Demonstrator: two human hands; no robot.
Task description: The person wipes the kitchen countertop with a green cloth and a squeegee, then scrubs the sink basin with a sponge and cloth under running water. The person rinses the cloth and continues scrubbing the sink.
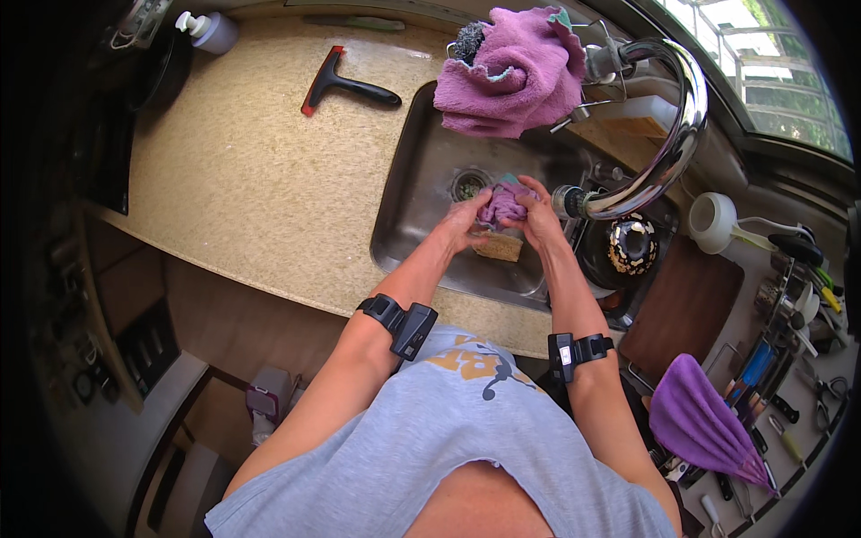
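Note:
Both my left hand (pixel 467 218) and my right hand (pixel 538 212) grip a small bunched purple cloth (pixel 503 204) with a bit of teal edging. They hold it over the steel sink (pixel 417 202), beside the drain strainer (pixel 469 185), which has green scraps in it. Just below the cloth lies a tan sponge (pixel 499 247), close to my left fingers. The chrome faucet (pixel 693 114) arches in from the right, and its spout end comes close to my right hand. Whether water runs from it I cannot tell.
A larger pink-purple cloth (pixel 518 74) hangs over a wire rack beside a steel-wool scrubber (pixel 469 42). On the counter (pixel 255 188) lies a black-handled squeegee (pixel 343 84). A brown cutting board (pixel 683 306), a purple towel (pixel 703 417) and several knives and scissors occupy the right side.

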